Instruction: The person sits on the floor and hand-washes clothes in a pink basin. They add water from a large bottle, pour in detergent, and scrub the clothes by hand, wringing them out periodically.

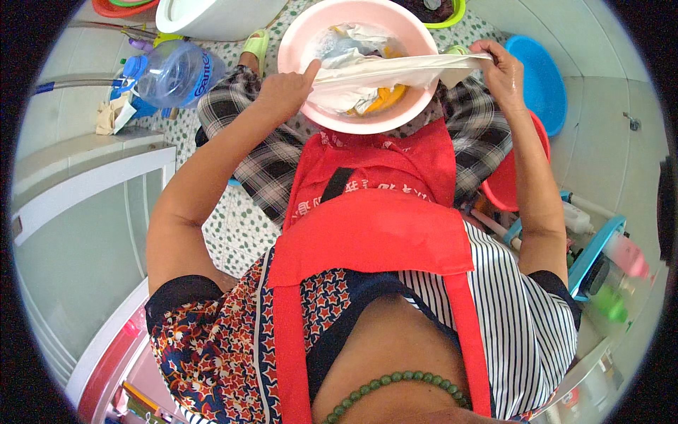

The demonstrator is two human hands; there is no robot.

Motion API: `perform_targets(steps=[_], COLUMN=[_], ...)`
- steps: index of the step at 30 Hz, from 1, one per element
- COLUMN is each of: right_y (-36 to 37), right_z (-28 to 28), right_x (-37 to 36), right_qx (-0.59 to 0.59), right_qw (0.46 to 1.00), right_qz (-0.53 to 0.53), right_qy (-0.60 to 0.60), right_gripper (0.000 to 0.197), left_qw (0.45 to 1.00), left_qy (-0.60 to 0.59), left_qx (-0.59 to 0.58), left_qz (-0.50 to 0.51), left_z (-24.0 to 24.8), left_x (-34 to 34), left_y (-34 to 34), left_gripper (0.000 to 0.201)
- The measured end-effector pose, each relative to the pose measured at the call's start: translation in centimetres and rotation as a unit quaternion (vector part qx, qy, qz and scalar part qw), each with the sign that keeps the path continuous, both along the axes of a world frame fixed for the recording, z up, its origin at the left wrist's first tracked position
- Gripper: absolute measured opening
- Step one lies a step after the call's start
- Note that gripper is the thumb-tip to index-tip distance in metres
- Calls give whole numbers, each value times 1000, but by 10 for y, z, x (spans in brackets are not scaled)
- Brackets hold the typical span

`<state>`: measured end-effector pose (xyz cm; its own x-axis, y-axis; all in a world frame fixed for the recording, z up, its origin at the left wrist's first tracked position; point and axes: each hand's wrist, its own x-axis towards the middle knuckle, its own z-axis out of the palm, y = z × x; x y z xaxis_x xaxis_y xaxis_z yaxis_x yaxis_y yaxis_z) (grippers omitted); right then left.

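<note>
A white cloth garment [395,71] is stretched across a pink basin [291,53] that stands between my knees. My left hand [288,93] grips one end of it at the basin's left rim, fingers closed. Past the right rim, my right hand [500,73] is closed on the other end, held a little above the basin. Under the stretched cloth, wet laundry lies in water, with white and grey pieces and a yellow-orange piece [381,99]. Where the cloth crosses, part of that laundry is hidden.
A large clear water bottle [176,74] lies at the left. On the right a blue basin [540,85] leans by the wall, with a red basin [519,166] nearer me. A blue rack [600,258] with bottles stands at the lower right. A white tub [212,15] is at the far left.
</note>
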<state>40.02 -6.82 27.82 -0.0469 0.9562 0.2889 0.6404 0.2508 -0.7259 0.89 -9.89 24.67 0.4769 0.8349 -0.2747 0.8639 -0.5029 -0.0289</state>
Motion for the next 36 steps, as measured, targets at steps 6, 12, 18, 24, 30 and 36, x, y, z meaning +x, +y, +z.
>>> perform_targets(steps=[6,12,18,24,30,36], right_y=[-1,11,24,23,20,30], right_z=[13,10,-9,-8,7,-11], right_x=[-7,-24,-29,-56,-63,-30], right_qx=[0,-18,-88,-59,-125,-144], right_qw=[999,997,987,990,982,974], right_qz=[37,69,113,130,121,98], right_qy=[-17,-17,70,17,-68,-148], right_gripper=[17,18,21,25,28,28], left_qw=[994,989,969,906,911,909], left_qy=[-79,-71,-111,-246,-267,-399], left_qx=[-48,-130,-219,-344,-311,-14], left_qz=[57,-15,-5,1,50,122], left_z=[-14,-38,-58,-110,-106,-58], left_x=[18,32,47,45,28,-24], left_y=[9,-2,-9,-14,3,35], left_gripper=[48,41,32,27,29,24])
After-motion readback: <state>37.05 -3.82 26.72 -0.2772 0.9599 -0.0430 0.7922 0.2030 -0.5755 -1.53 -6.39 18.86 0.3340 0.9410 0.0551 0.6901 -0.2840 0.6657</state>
